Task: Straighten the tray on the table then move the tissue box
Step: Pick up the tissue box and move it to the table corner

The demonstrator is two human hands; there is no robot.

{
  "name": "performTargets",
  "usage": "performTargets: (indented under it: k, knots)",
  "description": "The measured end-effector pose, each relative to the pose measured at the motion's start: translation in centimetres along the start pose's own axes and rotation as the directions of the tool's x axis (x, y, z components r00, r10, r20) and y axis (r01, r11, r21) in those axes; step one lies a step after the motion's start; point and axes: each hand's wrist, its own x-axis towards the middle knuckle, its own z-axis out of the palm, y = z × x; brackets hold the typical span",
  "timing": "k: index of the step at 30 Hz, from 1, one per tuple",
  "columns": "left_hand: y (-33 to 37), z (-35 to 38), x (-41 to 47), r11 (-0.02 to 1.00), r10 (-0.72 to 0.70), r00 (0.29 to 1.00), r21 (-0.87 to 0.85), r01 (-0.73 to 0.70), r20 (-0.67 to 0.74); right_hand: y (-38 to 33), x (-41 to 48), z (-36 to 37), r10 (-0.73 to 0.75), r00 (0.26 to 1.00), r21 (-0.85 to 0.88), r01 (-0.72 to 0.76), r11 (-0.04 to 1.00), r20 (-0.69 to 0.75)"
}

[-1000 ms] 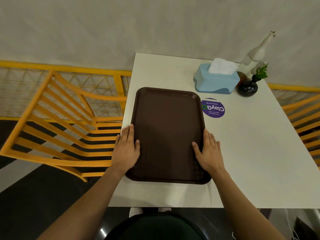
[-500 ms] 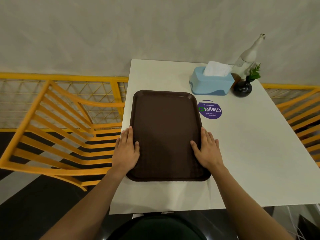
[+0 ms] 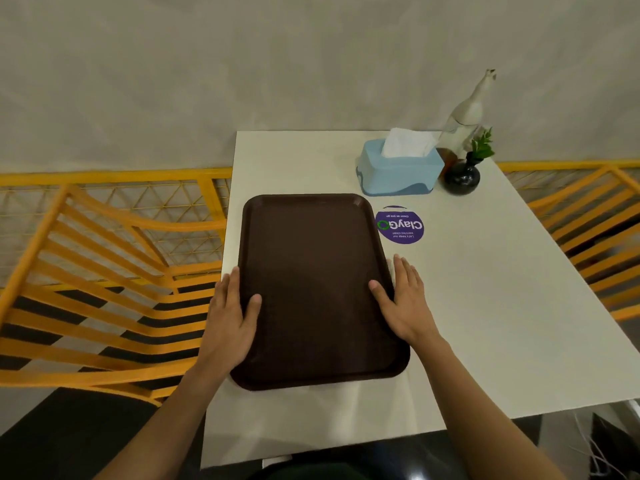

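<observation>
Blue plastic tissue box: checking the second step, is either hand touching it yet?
No, the blue plastic tissue box sits apart while the left hand and right hand flank the brown rectangular tray.

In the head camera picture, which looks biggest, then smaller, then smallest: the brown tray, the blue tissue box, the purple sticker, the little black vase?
1. brown tray
2. blue tissue box
3. purple sticker
4. black vase
</observation>
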Motion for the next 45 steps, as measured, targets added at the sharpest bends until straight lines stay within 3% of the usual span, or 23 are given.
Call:
performTargets:
  k: [6,12,21,32,35,40,45]
  knots:
    - [5.7,-0.6,4.1,0.998,0.041,0.992,-0.04,-0.046,-0.118,1.1,5.7,-4.3,0.009,0.989,0.16,0.016,0.987,-0.151]
    - [15.1,3.8,12.3,0.976,0.187,0.978,-0.09,-0.196,-0.096,3.7,15.5,-8.6,-0.008,0.977,0.163,0.044,0.986,-0.213]
    - [24.0,12.7,20.9,0.956,0.17,0.98,-0.226,-0.189,-0.099,6.1,26.4,-10.6,-0.085,0.961,0.226,0.147,0.963,-0.265]
    - [26.4,17.4,27.1,0.954,0.094,0.996,-0.287,-0.091,-0.003,8.8,28.9,-9.0,-0.105,0.968,0.433,0.196,0.88,-0.226]
    - [26.6,17.7,27.7,0.936,0.056,0.997,-0.35,-0.035,0.052,9.4,29.2,-8.6,-0.107,0.977,0.438,0.179,0.881,-0.184]
    - [26.7,17.9,28.4,0.927,0.078,0.997,-0.369,-0.066,0.02,9.9,29.5,-8.1,-0.049,0.988,0.424,0.108,0.899,-0.149]
    - [26.7,17.2,28.8,0.921,0.079,0.996,-0.385,-0.061,0.03,9.6,30.0,-8.5,-0.068,0.985,0.458,0.134,0.879,-0.157]
